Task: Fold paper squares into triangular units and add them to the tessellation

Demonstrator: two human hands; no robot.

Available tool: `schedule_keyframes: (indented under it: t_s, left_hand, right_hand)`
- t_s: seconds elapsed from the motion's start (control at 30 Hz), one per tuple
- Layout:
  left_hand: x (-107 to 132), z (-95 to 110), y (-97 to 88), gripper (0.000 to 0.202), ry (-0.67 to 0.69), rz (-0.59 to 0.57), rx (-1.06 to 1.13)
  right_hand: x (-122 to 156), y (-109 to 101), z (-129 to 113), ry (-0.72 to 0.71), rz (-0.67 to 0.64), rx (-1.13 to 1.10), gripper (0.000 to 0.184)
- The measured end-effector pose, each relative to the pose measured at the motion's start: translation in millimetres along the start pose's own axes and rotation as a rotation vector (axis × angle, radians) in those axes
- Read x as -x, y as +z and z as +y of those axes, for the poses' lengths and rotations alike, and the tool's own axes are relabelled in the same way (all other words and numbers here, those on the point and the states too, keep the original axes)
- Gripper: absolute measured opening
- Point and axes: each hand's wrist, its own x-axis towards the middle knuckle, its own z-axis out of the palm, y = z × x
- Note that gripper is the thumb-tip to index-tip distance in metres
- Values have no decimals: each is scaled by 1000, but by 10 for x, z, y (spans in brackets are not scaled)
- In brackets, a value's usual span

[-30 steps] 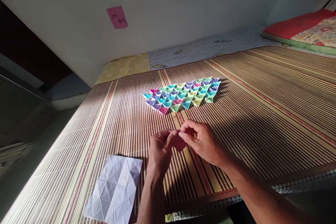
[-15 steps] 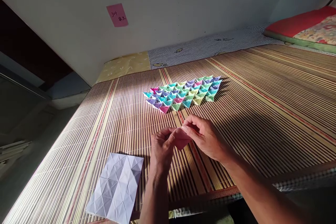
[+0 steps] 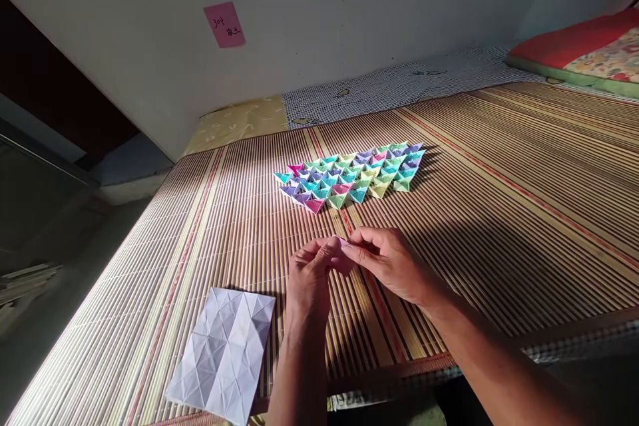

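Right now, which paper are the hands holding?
The small pink paper, pinched between left hand and right hand; the white creased sheet and colourful folded pieces lie apart on the bamboo mat.

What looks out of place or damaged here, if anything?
Nothing stands out. The coloured folded pieces lie in a tidy patch, the creased white sheet lies flat, the left hand and right hand pinch a pink paper.
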Motion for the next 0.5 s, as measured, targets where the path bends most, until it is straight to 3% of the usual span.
schedule_keyframes:
  t_s: [0.33, 0.5]
  left_hand:
    - [4, 66, -27, 22, -11, 4, -18]
    - [15, 46, -6, 22, -10, -70, -71]
  right_hand:
    - [-4, -48, -31, -18, -31, 60, 45]
    - [-1, 32, 4, 7, -8, -27, 46]
